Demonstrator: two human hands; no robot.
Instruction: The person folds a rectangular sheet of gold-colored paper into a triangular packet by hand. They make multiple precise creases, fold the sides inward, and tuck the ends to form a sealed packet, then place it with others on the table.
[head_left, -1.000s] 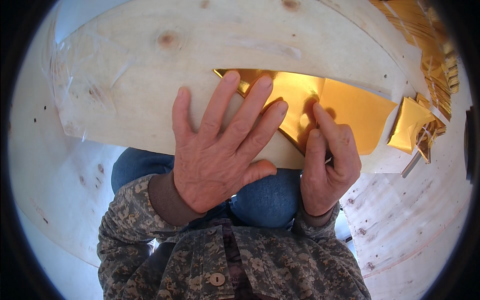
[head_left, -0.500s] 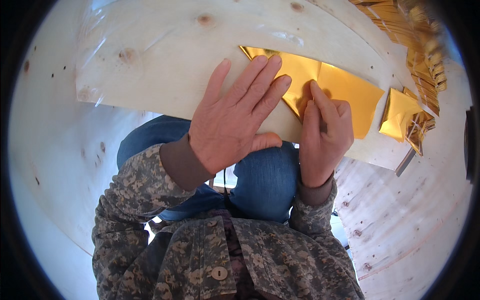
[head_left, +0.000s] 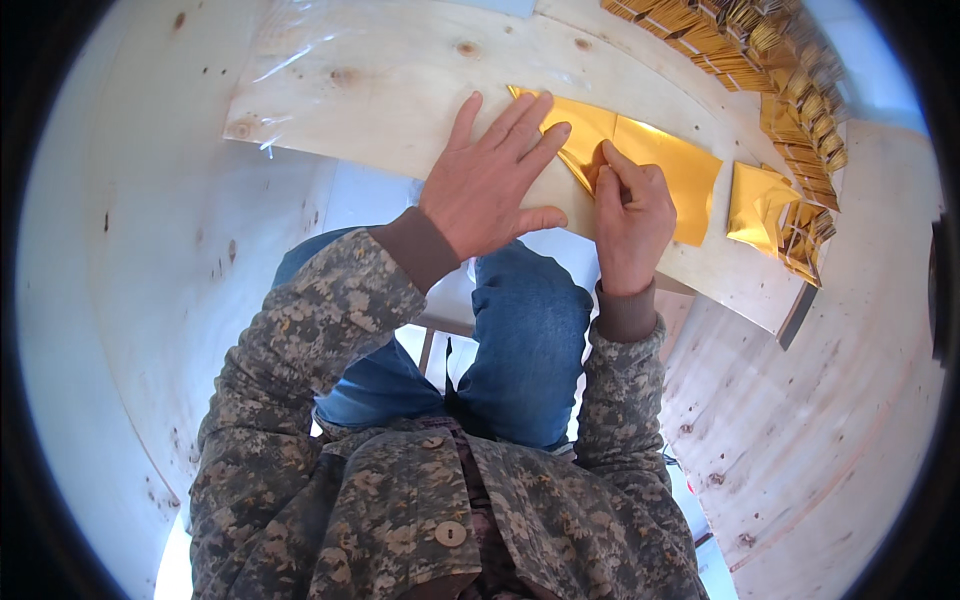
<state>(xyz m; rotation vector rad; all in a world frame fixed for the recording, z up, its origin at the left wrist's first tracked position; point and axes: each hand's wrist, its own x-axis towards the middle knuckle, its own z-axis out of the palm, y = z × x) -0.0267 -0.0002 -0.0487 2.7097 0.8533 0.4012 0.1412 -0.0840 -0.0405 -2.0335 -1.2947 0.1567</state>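
Observation:
A sheet of shiny gold foil paper (head_left: 660,163) lies on the pale wooden board in front of me. Its left end is folded to a point, and a crease runs across it near the middle. My left hand (head_left: 487,180) is palm down with fingers spread, its fingertips resting on the folded left end. Beside it, my right hand (head_left: 637,213) has thumb and index finger pinched together at the sheet's near edge, close to the crease. The bit of paper in that pinch is partly hidden by the fingers.
Folded gold pieces (head_left: 757,207) lie just right of the sheet. Farther back at the right, several bundles of gold paper (head_left: 800,105) are stacked in a curved row. The wooden board (head_left: 390,105) ends in a near edge above my knees (head_left: 525,330).
The whole view has shifted, with the board and paper now higher in the picture. Both hands stay on the same parts of the sheet, with the right thumb and index finger now closer together.

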